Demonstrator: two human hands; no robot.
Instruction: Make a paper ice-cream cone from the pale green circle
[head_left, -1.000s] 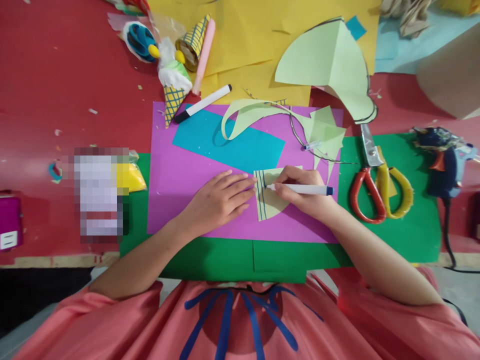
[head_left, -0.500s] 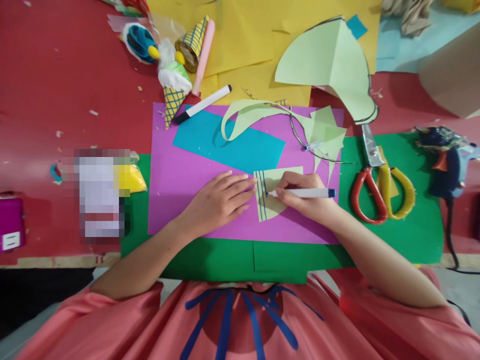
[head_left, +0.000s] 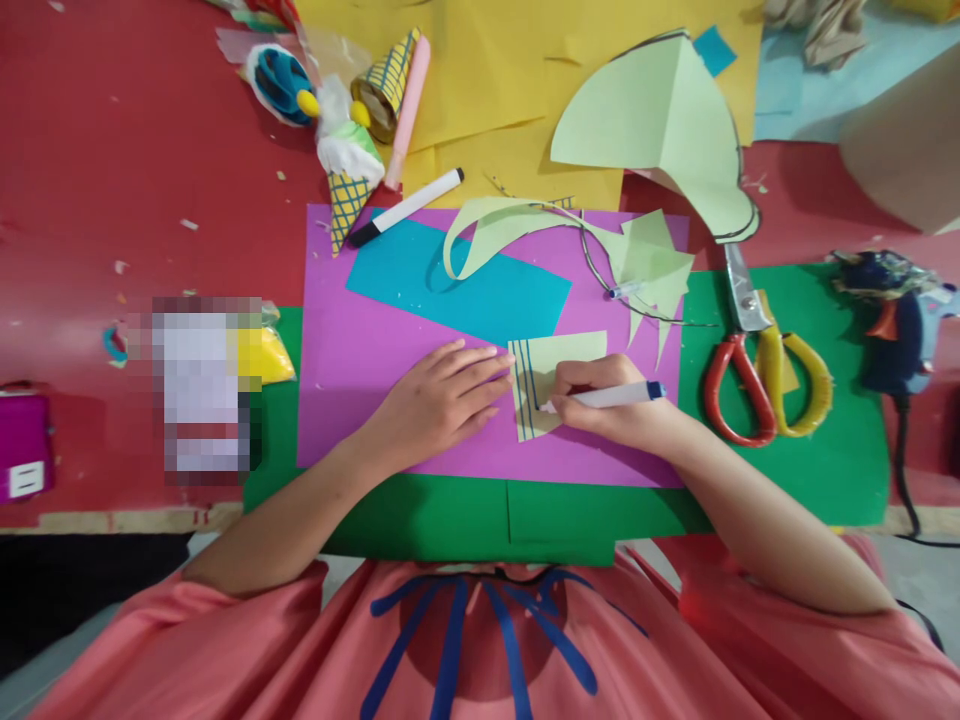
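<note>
My right hand [head_left: 611, 400] grips a white marker [head_left: 619, 395] with a blue end, its tip on a small pale green piece of paper [head_left: 566, 350]. Several blue lines run down the left part of that piece. Flat beside it lies my left hand [head_left: 454, 395], fingers stretched out, the fingertips at the paper's left edge. Both hands rest over a purple sheet [head_left: 360, 420]. A blue paper piece [head_left: 457, 280] and a curled pale green strip [head_left: 510, 215] lie on the sheet beyond the hands.
Scissors [head_left: 742, 370] with red and yellow handles lie at right, near a glue gun [head_left: 904, 340]. Paper ice cream cones [head_left: 349, 200] and a black-capped marker [head_left: 409, 207] lie at the upper left. A folded pale green sheet [head_left: 637, 120] stands out at the back.
My right hand has moved the marker tip down the paper, lengthening the rightmost blue line. The marker tilts slightly more. My left hand stays in place.
</note>
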